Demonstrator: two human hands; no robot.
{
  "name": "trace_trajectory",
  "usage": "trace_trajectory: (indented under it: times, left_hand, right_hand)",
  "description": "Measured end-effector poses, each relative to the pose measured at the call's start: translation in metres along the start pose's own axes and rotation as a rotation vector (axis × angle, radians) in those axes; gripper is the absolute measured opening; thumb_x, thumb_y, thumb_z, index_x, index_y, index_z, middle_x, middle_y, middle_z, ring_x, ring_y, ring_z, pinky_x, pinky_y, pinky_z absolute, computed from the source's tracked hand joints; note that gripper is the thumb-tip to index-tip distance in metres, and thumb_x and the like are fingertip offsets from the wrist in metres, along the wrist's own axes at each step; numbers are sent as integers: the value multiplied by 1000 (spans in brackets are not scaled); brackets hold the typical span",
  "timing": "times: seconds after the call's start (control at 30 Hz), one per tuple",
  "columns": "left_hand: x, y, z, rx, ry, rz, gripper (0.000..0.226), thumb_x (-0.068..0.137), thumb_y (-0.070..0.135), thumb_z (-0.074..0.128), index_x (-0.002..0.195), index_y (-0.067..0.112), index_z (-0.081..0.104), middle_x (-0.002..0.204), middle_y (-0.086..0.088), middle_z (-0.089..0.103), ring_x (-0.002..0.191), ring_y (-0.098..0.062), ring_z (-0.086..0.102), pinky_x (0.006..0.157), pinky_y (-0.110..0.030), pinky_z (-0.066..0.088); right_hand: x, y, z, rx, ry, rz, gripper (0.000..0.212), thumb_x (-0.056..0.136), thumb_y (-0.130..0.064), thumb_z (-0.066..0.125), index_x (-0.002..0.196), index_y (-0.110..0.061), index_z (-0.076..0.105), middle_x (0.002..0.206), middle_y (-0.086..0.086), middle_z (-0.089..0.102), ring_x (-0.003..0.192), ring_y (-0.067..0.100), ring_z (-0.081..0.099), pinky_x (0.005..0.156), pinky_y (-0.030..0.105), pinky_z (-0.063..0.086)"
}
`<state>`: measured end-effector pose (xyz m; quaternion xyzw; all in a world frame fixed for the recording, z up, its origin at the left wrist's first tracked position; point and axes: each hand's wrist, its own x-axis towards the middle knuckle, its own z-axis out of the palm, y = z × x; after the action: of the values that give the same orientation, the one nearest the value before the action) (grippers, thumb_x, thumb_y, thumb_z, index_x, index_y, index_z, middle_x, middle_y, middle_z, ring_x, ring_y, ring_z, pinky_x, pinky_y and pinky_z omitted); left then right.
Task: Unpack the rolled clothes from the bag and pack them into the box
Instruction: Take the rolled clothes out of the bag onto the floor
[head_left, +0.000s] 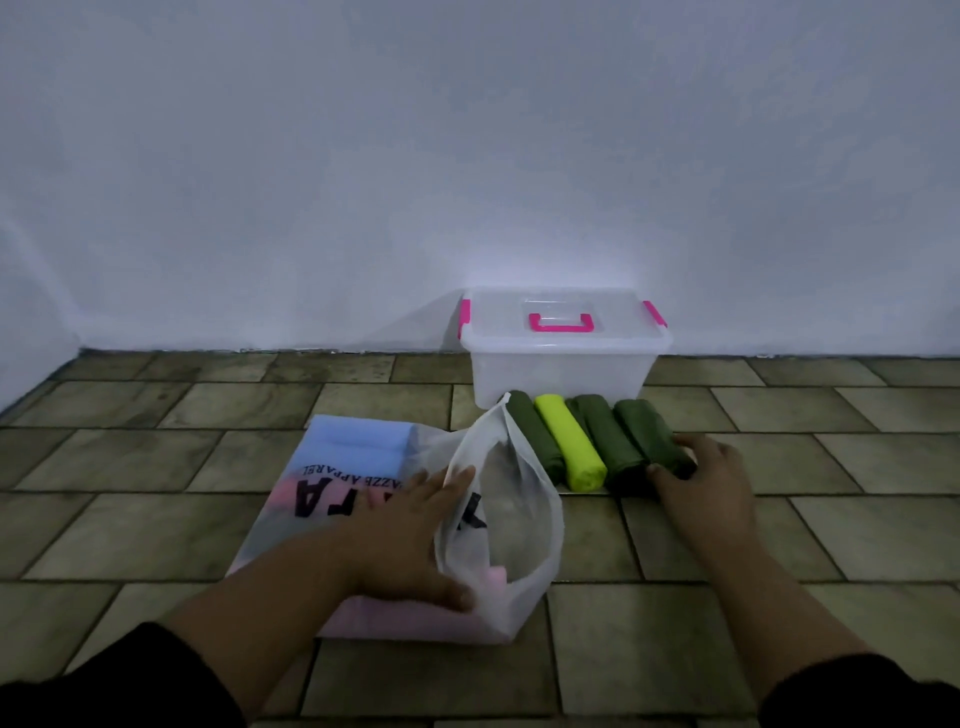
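A translucent white bag (524, 525) with black lettering lies on the tiled floor, its mouth open to the right. Blue and pink rolls show through it, and a pink roll (496, 579) peeks from the mouth. My left hand (415, 525) lies flat on the bag at its opening, fingers straight. Several rolled clothes lie side by side on the floor: three dark green ones and a lime roll (569, 441). My right hand (698, 473) grips the rightmost green roll (647, 428). The clear box (563, 358), lid closed with pink clasps, stands behind the rolls.
A white wall (467, 156) rises right behind the box. Brown tiled floor (831, 493) stretches to the left and right of the bag and the rolls.
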<state>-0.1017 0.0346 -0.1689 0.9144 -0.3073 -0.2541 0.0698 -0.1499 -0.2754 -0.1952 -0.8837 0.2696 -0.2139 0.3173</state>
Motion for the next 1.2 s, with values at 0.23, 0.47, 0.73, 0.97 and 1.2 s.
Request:
trace_trajectory:
  times: [0.23, 0.47, 0.73, 0.97, 1.2]
  left_hand:
    - [-3, 1, 9, 146, -12, -7, 128, 66, 55, 74, 136, 45, -33, 158, 9, -18, 143, -14, -18, 114, -58, -6]
    - [8, 8, 20, 84, 189, -8, 117, 71, 57, 68, 142, 44, -24, 161, 8, -6, 147, -17, -1, 115, -58, -4]
    - [16, 8, 17, -116, 263, -96, 99, 75, 78, 45, 149, 37, -6, 159, 11, -13, 148, -16, -3, 114, -63, 10]
    - [7, -8, 31, -121, 199, -85, 101, 72, 73, 53, 144, 48, -14, 157, 17, -16, 145, -12, -9, 113, -58, -5]
    - [9, -4, 25, -154, 199, -96, 97, 79, 68, 53, 146, 43, -13, 160, 9, -11, 147, -18, -4, 114, -57, -6]
  right_hand:
    - [-74, -70, 20, 152, -680, -376, 28, 78, -19, 68, 103, -31, 68, 80, -26, 61, 77, -6, 61, 75, 19, 51]
    - [-60, -71, 26, -64, -861, -425, 52, 70, -23, 77, 119, -28, 61, 116, -11, 64, 76, -2, 55, 72, 15, 44]
    - [-67, -84, 34, -281, -822, -568, 40, 67, -27, 77, 103, -18, 62, 103, 1, 58, 79, 11, 45, 60, 21, 32]
    - [-78, -68, 33, -100, -928, -462, 42, 65, -22, 79, 101, -27, 58, 94, -7, 60, 81, 12, 55, 64, 20, 44]
    - [-51, -62, 8, 349, -920, -153, 40, 67, 2, 74, 96, -24, 69, 99, 7, 69, 86, 18, 66, 65, 28, 56]
